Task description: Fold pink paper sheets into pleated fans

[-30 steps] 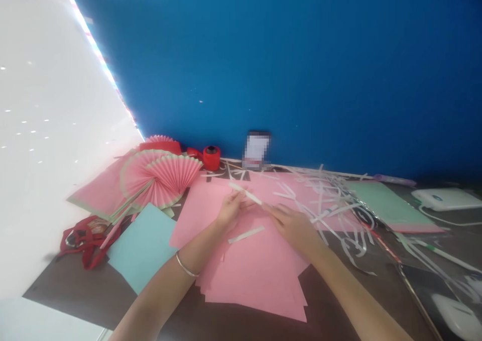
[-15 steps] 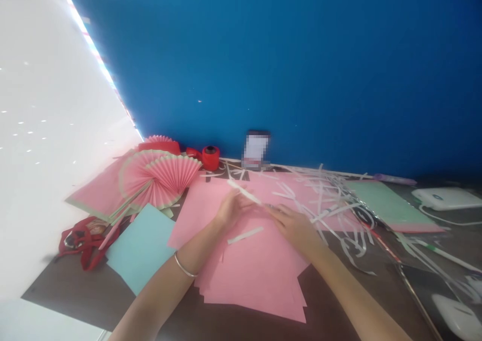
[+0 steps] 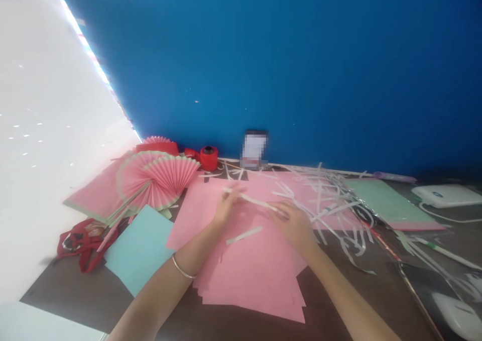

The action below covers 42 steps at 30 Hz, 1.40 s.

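Note:
Between my two hands a narrow white paper strip (image 3: pixel 259 202) is stretched above the pink paper sheets (image 3: pixel 250 280). My left hand (image 3: pixel 227 206) pinches its left end, and its fingers are somewhat blurred. The strip's right end is gripped in my right hand (image 3: pixel 291 225), whose fingers are curled around it. Beneath my hands, a shorter white strip (image 3: pixel 244 235) lies loose on the pink paper. A light blue sheet (image 3: pixel 141 250) sits left of my left forearm.
Pink folded fans (image 3: pixel 171 180) and a red tape roll (image 3: pixel 209 158) stand back left. Tangled white strips (image 3: pixel 320 195) cover the right side, near a green sheet (image 3: pixel 387 205), a white device (image 3: pixel 446 195) and a dark phone-like slab (image 3: pixel 422 280). A blue wall (image 3: pixel 286 70) rises behind.
My right hand has moved slightly right and down, closing around the strip's end. My left hand has shifted a little left. More of the strip now spans the gap between them.

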Available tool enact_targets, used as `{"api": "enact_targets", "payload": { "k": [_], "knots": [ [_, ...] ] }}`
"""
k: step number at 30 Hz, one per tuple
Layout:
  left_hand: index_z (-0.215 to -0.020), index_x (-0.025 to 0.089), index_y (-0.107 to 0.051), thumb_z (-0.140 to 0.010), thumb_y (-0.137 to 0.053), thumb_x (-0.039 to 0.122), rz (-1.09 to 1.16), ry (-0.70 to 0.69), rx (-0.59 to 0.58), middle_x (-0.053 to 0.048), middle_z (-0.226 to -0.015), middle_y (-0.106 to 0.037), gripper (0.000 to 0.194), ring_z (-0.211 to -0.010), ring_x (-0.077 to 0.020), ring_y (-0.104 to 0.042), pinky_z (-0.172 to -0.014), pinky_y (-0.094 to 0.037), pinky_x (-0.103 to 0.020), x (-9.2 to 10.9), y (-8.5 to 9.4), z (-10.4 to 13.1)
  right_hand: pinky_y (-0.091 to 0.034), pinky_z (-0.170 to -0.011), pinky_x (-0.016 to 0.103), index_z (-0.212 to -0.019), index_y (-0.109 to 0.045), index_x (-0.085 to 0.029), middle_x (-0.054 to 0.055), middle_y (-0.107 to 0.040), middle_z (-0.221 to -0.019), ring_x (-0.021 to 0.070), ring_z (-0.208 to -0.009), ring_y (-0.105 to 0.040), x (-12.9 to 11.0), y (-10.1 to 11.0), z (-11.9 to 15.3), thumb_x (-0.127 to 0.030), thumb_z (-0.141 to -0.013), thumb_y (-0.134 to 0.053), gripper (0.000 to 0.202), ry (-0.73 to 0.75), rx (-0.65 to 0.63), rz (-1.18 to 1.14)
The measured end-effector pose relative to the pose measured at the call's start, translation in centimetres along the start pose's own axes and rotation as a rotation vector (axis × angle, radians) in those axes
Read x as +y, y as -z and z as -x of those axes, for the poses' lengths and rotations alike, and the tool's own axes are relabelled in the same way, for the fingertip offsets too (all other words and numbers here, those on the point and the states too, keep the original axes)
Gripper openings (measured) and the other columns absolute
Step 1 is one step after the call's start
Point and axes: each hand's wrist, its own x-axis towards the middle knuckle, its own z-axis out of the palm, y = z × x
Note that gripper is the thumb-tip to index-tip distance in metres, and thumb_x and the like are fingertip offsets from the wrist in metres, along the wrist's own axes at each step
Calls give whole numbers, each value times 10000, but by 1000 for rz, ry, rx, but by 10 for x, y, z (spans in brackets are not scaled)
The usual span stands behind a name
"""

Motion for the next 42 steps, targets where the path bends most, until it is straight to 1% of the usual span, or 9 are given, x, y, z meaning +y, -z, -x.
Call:
{"api": "enact_targets", "payload": {
  "k": [2, 4, 6, 8, 10, 12, 19, 32, 42],
  "knots": [
    [-1219, 212, -429, -804, -543, 370, -300, -307, 197, -111, -1212, -520, 459, -1081, -225, -529, -925, -404, -399, 0, 1, 3, -496, -660, 293, -846, -673, -245, 19, -679, -885, 189, -801, -634, 2, 1, 0, -319, -790, -516, 182, -19, 25, 1],
    [-1246, 196, -404, -804, -537, 308, -633, -616, 245, -127, -1272, -461, 475, -1201, -234, -415, -1003, -317, -426, -1, 1, 7, -492, -652, 293, -839, -676, -251, 17, -679, -878, 187, -791, -635, 1, 2, 1, -312, -796, -506, 186, -16, 29, 27],
    [-1231, 176, -429, -805, -525, 273, -907, -811, 83, -139, -1262, -473, 447, -1232, -244, -374, -1030, -263, -457, -5, -1, 11, -489, -650, 285, -853, -677, -262, 10, -676, -885, 175, -777, -634, 0, 3, 2, -300, -805, -494, 193, 3, 9, 41],
    [-1208, 187, -455, -820, -507, 262, -1075, -889, -159, -119, -1200, -537, 399, -1205, -237, -411, -1043, -222, -485, -10, -4, 15, -487, -646, 272, -884, -672, -267, 3, -672, -894, 162, -761, -632, -2, 2, 4, -271, -811, -480, 205, 28, -13, 46],
    [-1166, 211, -492, -847, -472, 247, -1146, -899, -320, -81, -1101, -605, 322, -1127, -208, -486, -1056, -182, -492, -15, -7, 17, -485, -634, 264, -896, -664, -259, 4, -672, -891, 157, -746, -631, -3, 0, 6, -248, -810, -473, 211, 49, -9, 59],
    [-1090, 221, -544, -871, -427, 222, -1154, -879, -361, -51, -985, -646, 248, -996, -173, -556, -1053, -200, -470, -18, -9, 17, -484, -635, 265, -901, -655, -251, 7, -673, -900, 161, -757, -632, -4, -2, 7, -260, -804, -484, 197, 63, 17, 79],
    [-833, 198, -602, -846, -432, 195, -1070, -796, -333, -33, -785, -633, 171, -821, -164, -559, -963, -304, -402, -11, -8, 16, -476, -666, 272, -881, -616, -234, 9, -676, -892, 166, -775, -634, -9, 2, 8, -314, -795, -512, 157, 58, 77, 76],
    [-815, 205, -611, -804, -438, 208, -1008, -671, -405, -64, -817, -632, 173, -831, -202, -534, -923, -283, -372, -3, -12, 21, -452, -659, 264, -798, -591, -231, 19, -651, -851, 160, -762, -615, -12, 1, 7, -243, -838, -454, 143, 183, 31, 108],
    [-798, 215, -614, -799, -449, 205, -1023, -711, -419, -52, -799, -638, 165, -830, -194, -531, -946, -272, -370, 1, -12, 23, -451, -649, 257, -867, -580, -224, 21, -652, -890, 156, -783, -615, -11, 2, 8, -242, -851, -437, 145, 222, 18, 101]
  ]
}}
